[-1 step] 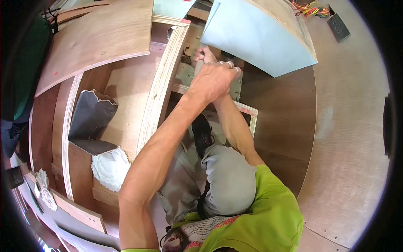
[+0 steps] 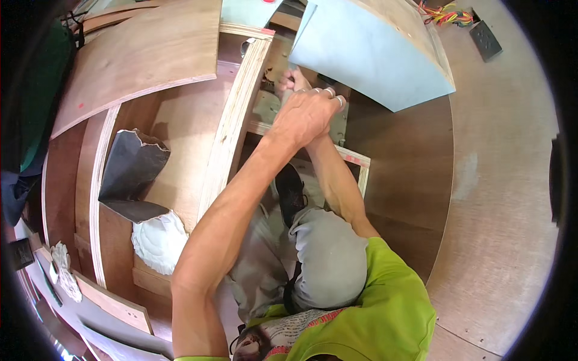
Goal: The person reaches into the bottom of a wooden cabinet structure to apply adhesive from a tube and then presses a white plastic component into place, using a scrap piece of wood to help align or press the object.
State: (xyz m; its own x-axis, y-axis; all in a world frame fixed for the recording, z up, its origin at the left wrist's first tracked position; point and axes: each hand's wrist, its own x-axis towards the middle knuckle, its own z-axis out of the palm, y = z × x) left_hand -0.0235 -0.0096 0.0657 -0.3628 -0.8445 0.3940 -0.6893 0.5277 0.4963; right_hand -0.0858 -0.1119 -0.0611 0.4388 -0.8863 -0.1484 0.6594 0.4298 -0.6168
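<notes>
My left hand (image 2: 306,115), with rings on its fingers, is closed with the fingers curled under, and it lies across my right wrist. What it grips is hidden beneath it. Just beyond it, my right hand (image 2: 293,80) is partly covered and slightly blurred, its fingers bent together by the lower corner of the pale blue panel (image 2: 367,57). Whatever those fingers hold is too small to name. Both hands reach down into a narrow wooden compartment, beside a plywood edge (image 2: 232,120).
Left of the plywood edge, an open cabinet bay holds a torn dark sheet (image 2: 132,165) and a white crumpled bundle (image 2: 159,240). A loose plywood board (image 2: 144,54) covers its far end. At the far right are coloured wires (image 2: 448,14) and a black socket (image 2: 485,41). My knee (image 2: 331,259) is bent close below.
The fingers of my right hand have shifted slightly and look more blurred. My left hand stays in place.
</notes>
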